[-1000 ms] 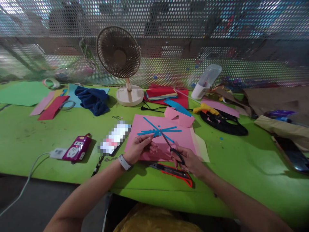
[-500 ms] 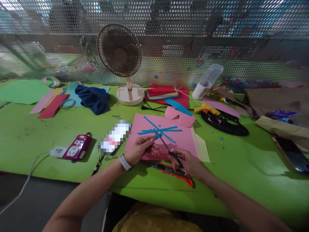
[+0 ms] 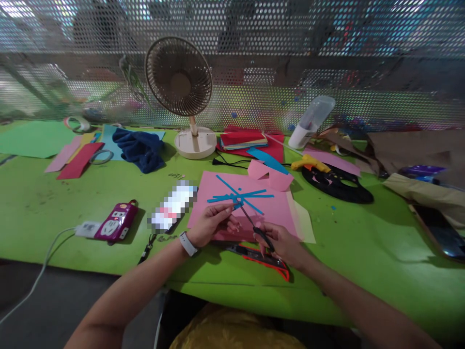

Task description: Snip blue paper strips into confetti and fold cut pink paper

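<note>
My right hand (image 3: 278,241) is closed round the dark handles of a pair of scissors (image 3: 248,215), whose blades point up and left. Their tips meet a small piece of blue paper (image 3: 237,204), pinched between the thumb and fingers of my left hand (image 3: 217,223). Beneath both hands lies a pink paper sheet (image 3: 212,186) on a pale yellow one (image 3: 304,223). Blue paper strips (image 3: 257,195) cross each other on the pink sheet, with small blue scraps among them. A red and black utility knife (image 3: 263,259) lies just below my right hand.
A purple power adapter (image 3: 118,223) with a white cable and a lit phone (image 3: 174,208) are on the left. Behind stand a fan (image 3: 196,143) and a white bottle (image 3: 301,136). A yellow-handled tool (image 3: 310,164) rests on a black disc (image 3: 337,186). Another phone (image 3: 438,230) lies at right.
The view has shifted very slightly. Both hands, the scissors and the blue paper keep nearly the same position.
</note>
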The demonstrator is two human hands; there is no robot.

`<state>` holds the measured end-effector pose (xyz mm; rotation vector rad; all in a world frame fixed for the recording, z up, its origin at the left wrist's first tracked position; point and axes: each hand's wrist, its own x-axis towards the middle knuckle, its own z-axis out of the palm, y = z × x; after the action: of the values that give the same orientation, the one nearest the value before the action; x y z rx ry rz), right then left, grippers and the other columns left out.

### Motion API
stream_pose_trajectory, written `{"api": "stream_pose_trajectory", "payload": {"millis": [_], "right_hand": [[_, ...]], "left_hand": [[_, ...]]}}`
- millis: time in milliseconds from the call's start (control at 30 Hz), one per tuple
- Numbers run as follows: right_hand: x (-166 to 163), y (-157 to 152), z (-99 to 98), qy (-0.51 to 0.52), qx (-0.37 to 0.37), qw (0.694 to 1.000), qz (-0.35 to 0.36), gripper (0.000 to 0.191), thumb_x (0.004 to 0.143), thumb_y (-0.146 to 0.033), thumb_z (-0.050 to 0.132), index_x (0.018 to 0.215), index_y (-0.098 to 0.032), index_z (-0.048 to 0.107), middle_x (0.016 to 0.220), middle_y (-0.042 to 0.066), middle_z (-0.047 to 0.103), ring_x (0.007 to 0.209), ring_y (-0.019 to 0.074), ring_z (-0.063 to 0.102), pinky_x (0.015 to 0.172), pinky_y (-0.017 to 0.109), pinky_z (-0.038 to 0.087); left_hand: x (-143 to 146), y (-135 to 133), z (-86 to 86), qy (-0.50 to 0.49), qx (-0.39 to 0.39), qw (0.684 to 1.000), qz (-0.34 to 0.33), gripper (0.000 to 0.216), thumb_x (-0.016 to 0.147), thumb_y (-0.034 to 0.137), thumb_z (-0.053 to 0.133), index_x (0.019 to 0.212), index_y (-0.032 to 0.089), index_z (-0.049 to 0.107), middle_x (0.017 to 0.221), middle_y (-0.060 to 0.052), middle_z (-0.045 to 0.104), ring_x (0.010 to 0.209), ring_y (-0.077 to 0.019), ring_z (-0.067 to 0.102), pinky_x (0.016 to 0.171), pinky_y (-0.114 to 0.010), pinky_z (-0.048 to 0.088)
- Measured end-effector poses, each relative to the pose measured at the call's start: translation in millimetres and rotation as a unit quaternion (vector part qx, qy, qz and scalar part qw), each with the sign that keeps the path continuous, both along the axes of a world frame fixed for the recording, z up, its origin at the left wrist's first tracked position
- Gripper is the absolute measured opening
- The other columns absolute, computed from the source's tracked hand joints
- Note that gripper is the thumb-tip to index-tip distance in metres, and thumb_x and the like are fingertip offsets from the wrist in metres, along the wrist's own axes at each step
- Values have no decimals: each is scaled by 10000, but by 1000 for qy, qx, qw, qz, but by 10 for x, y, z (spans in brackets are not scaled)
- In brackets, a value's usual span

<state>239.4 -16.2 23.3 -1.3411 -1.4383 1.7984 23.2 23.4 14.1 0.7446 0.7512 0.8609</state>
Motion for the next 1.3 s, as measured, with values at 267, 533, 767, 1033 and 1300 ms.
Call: {"api": "stream_pose_trajectory", "payload": {"millis": [267,533,767,1033,1300], "right_hand": [[8,6,-54,6,-1,1000,-5,430,767,-602,610,809,-184,515,562,-58,547,382,36,353,388,201,245],[13,8,-55,11,8,1000,-20,431,759,-597,620,795,-177,529,549,-51,536,378,33,348,372,202,230],[8,14,-32,18,-6,999,-29,470,694,-622,665,767,-182,515,523,-48,548,388,48,392,379,202,257],[-24,-4,5,11,-15,1000,-13,485,673,-632,671,749,-190,488,543,-59,526,460,81,475,453,223,334],[-15,-4,-29,20,-7,1000,-10,473,704,-635,644,753,-189,493,554,-55,526,475,85,483,461,222,339]], "left_hand": [[5,-4,32,5,3,1000,-6,490,729,370,754,1123,104,634,699,-56,711,555,-111,654,541,-187,511],[3,3,29,18,5,1000,-1,480,725,380,755,1092,96,631,699,-62,707,550,-117,655,525,-192,503],[12,21,11,0,-1,999,39,462,711,384,768,1056,106,638,699,-48,704,540,-105,648,530,-183,506],[19,3,5,6,-2,1000,21,497,706,389,771,1090,112,619,707,-54,705,550,-119,654,523,-196,498],[42,-15,32,11,3,1000,21,487,714,393,764,1091,112,636,703,-49,702,575,-120,660,565,-204,515]]}}
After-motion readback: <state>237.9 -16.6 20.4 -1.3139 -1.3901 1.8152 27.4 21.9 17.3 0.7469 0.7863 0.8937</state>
